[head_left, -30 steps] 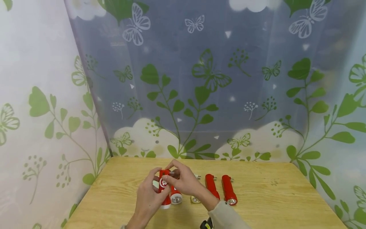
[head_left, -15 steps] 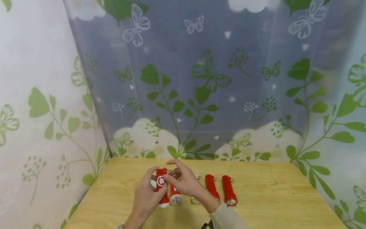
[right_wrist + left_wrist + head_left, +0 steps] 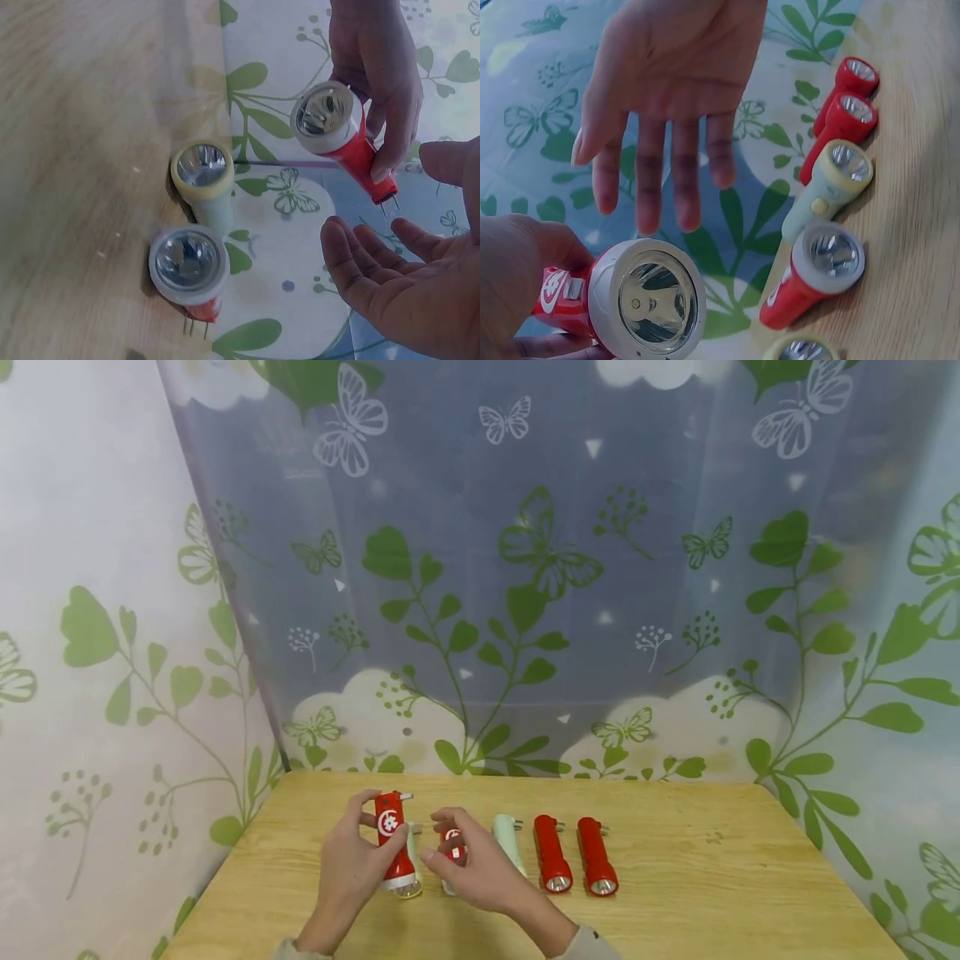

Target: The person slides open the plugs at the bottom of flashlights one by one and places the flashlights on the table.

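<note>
My left hand (image 3: pixel 341 860) grips a red flashlight (image 3: pixel 388 831) with a white rim and a white emblem, its lens end tilted down. Metal plug prongs (image 3: pixel 388 206) stick out of its tail end. Apart from it, to the right, hovers my right hand (image 3: pixel 483 868), fingers spread and slightly bent, holding nothing. Below that hand, and partly hidden by it, lies another red flashlight (image 3: pixel 791 296) with a white rim. A pale green flashlight (image 3: pixel 210 202) with a cream rim lies behind the held one in the head view, mostly covered by it.
Farther right on the wooden table (image 3: pixel 720 877) lie a second pale green flashlight (image 3: pixel 507 837) and two all-red flashlights (image 3: pixel 551 852), in a row with prongs out. A patterned curtain (image 3: pixel 465 610) stands behind the table and at both sides.
The left hand has moved left with the red flashlight, away from the right hand. The right hand's fingers, earlier at the flashlight's prong end, are now off it.
</note>
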Motion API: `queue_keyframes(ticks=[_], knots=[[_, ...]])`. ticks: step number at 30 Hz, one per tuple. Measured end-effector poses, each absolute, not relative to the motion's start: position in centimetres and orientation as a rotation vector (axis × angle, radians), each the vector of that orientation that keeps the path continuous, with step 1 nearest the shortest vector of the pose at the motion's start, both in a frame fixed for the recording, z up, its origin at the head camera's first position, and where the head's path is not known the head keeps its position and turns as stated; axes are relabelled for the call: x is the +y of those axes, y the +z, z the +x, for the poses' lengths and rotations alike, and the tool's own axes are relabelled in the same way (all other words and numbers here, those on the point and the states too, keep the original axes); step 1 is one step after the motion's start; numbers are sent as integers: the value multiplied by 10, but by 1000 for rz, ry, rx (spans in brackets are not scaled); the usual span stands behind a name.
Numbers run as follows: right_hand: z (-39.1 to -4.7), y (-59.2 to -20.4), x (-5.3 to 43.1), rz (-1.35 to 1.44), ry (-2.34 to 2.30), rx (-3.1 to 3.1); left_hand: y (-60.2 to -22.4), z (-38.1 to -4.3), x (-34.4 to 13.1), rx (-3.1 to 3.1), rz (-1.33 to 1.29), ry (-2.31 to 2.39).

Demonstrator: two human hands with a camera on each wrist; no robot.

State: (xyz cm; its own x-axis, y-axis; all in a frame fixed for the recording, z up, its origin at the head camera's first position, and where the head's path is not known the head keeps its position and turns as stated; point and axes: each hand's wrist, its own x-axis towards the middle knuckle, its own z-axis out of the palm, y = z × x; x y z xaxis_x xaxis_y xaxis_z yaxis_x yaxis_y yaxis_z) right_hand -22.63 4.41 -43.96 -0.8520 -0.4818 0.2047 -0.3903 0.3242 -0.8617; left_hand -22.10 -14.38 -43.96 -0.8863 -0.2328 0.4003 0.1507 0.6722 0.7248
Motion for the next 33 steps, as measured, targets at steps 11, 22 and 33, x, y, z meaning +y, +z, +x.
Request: queue_keyframes(ticks=[11, 22, 33], knots=[[-207, -458, 24, -865, -1523, 2393, -443, -227, -166, -2461, 158, -1063], [-188, -473, -2, -798, -1578, 2184, -452, -232, -183, -2512, 199, -1032], [-187, -483, -16, -777, -1541, 2178, -460, -236, -192, -2537, 239, -995]])
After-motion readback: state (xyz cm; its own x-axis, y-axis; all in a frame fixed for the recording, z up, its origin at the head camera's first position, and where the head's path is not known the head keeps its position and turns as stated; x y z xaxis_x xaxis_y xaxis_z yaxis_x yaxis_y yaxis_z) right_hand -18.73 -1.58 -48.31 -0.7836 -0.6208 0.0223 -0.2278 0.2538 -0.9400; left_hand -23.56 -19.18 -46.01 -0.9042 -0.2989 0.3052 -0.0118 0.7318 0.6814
